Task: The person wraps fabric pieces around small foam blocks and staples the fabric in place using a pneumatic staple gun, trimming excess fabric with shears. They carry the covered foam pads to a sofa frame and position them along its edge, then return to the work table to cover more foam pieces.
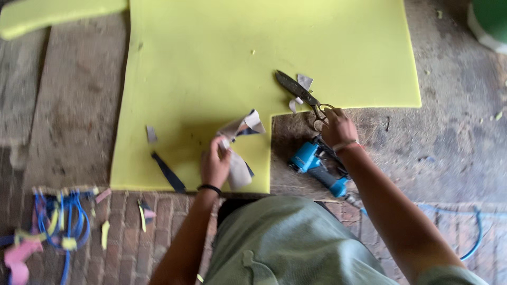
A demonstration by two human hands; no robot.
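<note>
hands at the edge of a yellow foam sheet

the left hand (214, 164) is closed around a grey piece of fabric or paper with dark edges (238, 145). the piece sticks up from the fingers and also hangs down below them, and it is over the lower part of the large flat yellow-green foam sheet (222, 58) that lies on the floor.

the right hand (338, 126) is at the handles of the long dark metal scissors (303, 95). its fingers are curled at the handle rings, and the blades lie on the foam, pointing up and to the left. how firm this grip is, i cannot tell. small grey scraps (304, 81) lie just beside the blades.

a blue air stapler tool (317, 166) lies on the concrete floor just below the right hand, in the cut-out corner of the foam. a dark narrow strip (168, 171) lies on the foam to the left of the left hand. a bundle of blue cord (60, 219) lies on the brick floor at the lower left.
</note>
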